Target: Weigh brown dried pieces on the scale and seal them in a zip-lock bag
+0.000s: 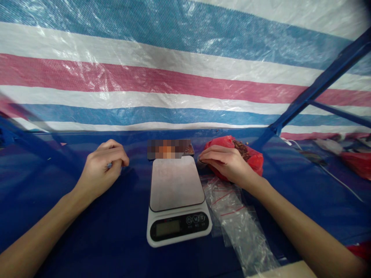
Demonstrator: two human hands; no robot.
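Observation:
On the left, my left hand [106, 164] rests by the blue surface with its fingers curled closed. A small pale-blue spot shows in the gap by the thumb, and I cannot tell whether it is a held thing. My right hand [227, 162] is closed too, fingertips together at the left side of a red plastic bag [256, 164] of brown dried bits. Something small and pale shows at those fingertips, too unclear to name. Between the hands stands a white kitchen scale [177, 185]; its plate bears nothing and its display looks blank.
Clear zip bags [232, 216] with red lines lie right of the scale. Behind the scale is a flat dark item [188, 148], partly pixelated. A blue metal frame [319, 85] slants up at right before a striped plastic sheet [162, 79]. A white cable [342, 181] lies far right.

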